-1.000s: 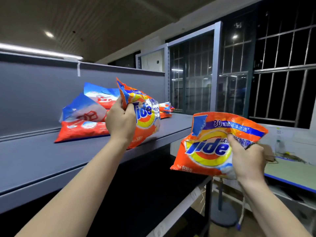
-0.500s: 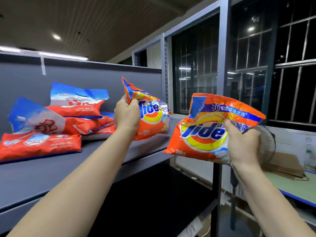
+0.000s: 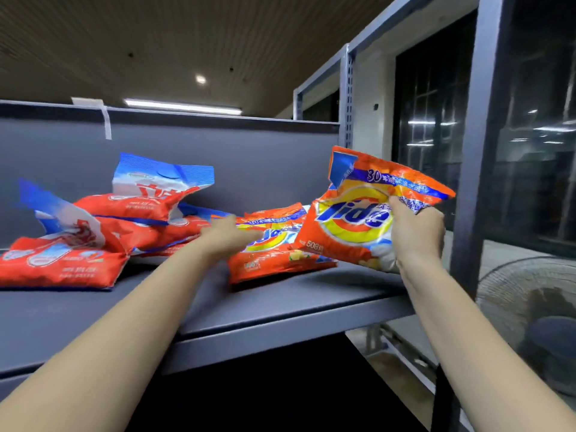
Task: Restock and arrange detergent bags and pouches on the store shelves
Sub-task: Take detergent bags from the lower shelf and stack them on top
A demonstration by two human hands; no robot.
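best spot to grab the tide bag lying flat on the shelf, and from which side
Take the flat Tide bag by its near long edge, coming from the open shelf front. It lies face up on the shelf; its far edge sits toward the back panel, the red pouches crowd its left, and the held Tide bag in the right hand overlaps its right. The left hand is blurred over it.

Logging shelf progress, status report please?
Left hand open, resting on shelved Tide bag. Right hand grips second Tide bag above shelf. Red pouches piled left; landing spot free.
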